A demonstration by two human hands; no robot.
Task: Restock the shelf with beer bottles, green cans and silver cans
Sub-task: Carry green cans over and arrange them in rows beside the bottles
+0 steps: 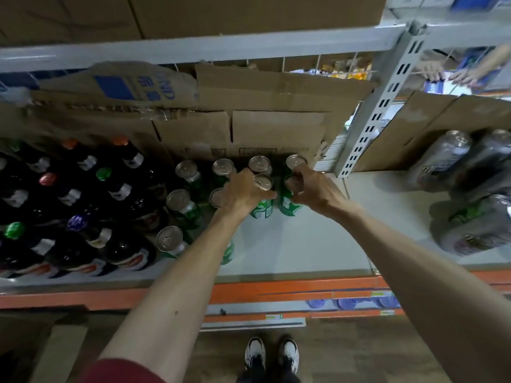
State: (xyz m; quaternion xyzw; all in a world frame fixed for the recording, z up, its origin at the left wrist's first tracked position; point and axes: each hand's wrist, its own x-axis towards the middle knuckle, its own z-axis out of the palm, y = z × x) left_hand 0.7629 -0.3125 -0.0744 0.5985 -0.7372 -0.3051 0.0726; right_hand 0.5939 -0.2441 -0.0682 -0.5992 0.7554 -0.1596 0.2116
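Observation:
Several green cans stand in rows on the pale shelf (298, 244). My left hand (243, 193) grips one green can (262, 208) from above, its silver top showing between my fingers. Just to the right, my right hand (312, 189) grips another green can (289, 207) near its top. Both cans stand upright on the shelf, side by side. More green cans (179, 200) fill the rows to the left and behind. Dark beer bottles (83, 217) with coloured caps stand at the far left. Shrink-wrapped packs of silver cans (470, 194) lie on the neighbouring shelf at right.
Flattened cardboard boxes (249, 114) lean behind the cans. A grey slotted upright (378, 111) divides the two shelf bays. The shelf's orange front rail (276, 293) runs below my arms. Another person's hands (453, 74) show at the upper right. My shoes (272, 355) stand on the wooden floor.

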